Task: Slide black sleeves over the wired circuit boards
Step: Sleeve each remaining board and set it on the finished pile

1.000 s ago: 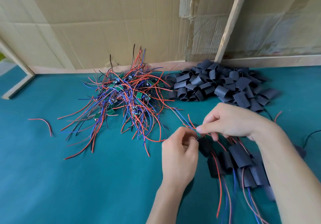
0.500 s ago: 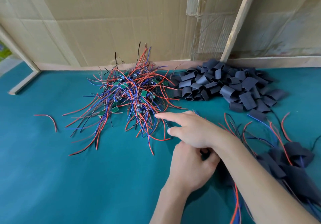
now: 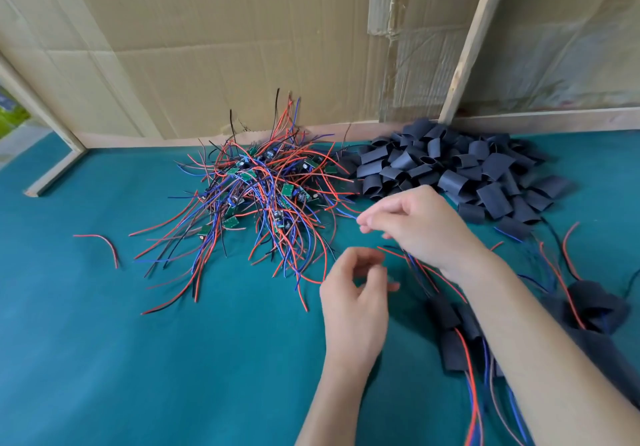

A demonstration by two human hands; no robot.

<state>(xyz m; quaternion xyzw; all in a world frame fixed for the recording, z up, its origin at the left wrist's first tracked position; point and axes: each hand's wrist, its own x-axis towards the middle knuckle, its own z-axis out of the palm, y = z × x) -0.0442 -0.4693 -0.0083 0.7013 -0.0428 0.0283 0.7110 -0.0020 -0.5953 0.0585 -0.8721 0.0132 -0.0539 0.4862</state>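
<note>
A tangled pile of wired circuit boards [image 3: 263,196], small green boards with red, blue and black leads, lies at the back middle of the teal table [image 3: 138,359]. Right of it is a heap of black sleeves [image 3: 460,172]. My right hand [image 3: 419,227] hovers between the two piles, its thumb and forefinger pinching the end of a blue wire [image 3: 346,212] that runs out of the tangle. My left hand [image 3: 356,300] floats just below it, fingers loosely curled, holding nothing. Several sleeved boards [image 3: 450,338] lie under my right forearm, with more [image 3: 595,303] at the right edge.
A loose red wire [image 3: 100,241] lies alone at the left. A cardboard wall [image 3: 207,47] with a leaning wooden slat [image 3: 471,40] closes the back. A wooden frame piece [image 3: 52,175] marks the left rear corner.
My hands have let go of the sleeved board, which now lies with the finished ones. My right hand reached left toward the tangle and closed on a blue wire; my left hand lifted off the table.
</note>
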